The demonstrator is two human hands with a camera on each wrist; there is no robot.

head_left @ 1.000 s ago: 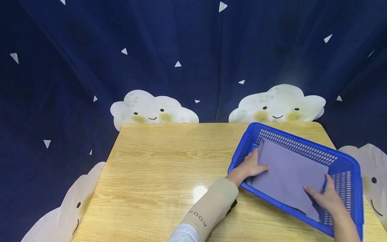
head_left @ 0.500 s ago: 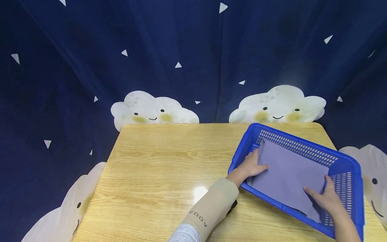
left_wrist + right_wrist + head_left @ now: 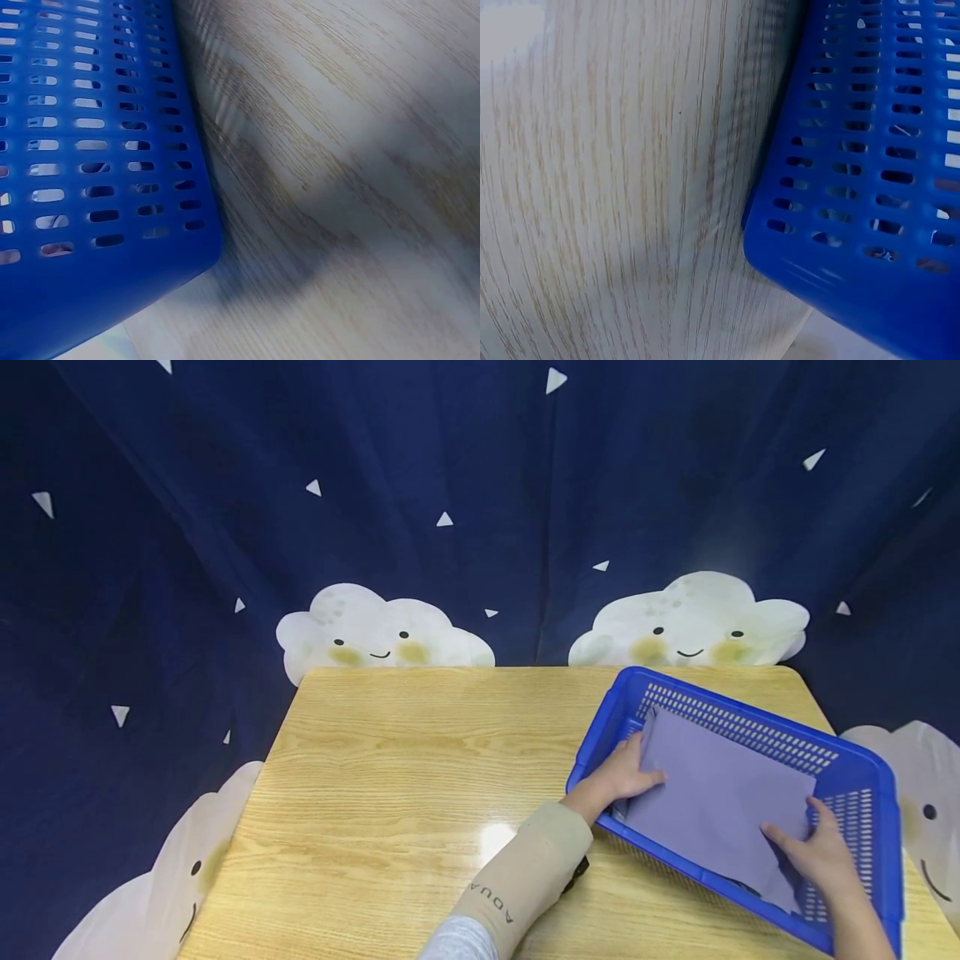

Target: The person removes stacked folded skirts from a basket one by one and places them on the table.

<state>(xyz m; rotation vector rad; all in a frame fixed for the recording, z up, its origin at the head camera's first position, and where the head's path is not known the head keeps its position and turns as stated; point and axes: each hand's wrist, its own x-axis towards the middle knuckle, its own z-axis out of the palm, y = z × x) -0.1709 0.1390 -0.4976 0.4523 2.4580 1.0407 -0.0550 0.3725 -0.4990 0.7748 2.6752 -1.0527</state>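
A folded lavender cloth (image 3: pixel 720 785) lies inside a blue plastic basket (image 3: pixel 757 702) on the right of the table, in the head view. My left hand (image 3: pixel 618 774) reaches over the near rim to the cloth's left edge, its thumb on top and its fingers extended along the side. At the right edge is my right hand (image 3: pixel 817 852), thumb over the top and fingers loosely bent by the side. Both wrist views show the basket's slotted outer wall (image 3: pixel 90 150), also seen from the right wrist (image 3: pixel 855 150); neither view shows the hands.
The wooden table (image 3: pixel 405 760) extends left of the basket. Behind it hangs a dark blue curtain (image 3: pixel 420 443) with white triangles and smiling clouds. A beige sleeve (image 3: pixel 525 860) covers my left forearm, with something black beneath it.
My right hand has shifted slightly right, its thumb drawing back a little across the cloth. The left hand, cloth and basket stay in place.
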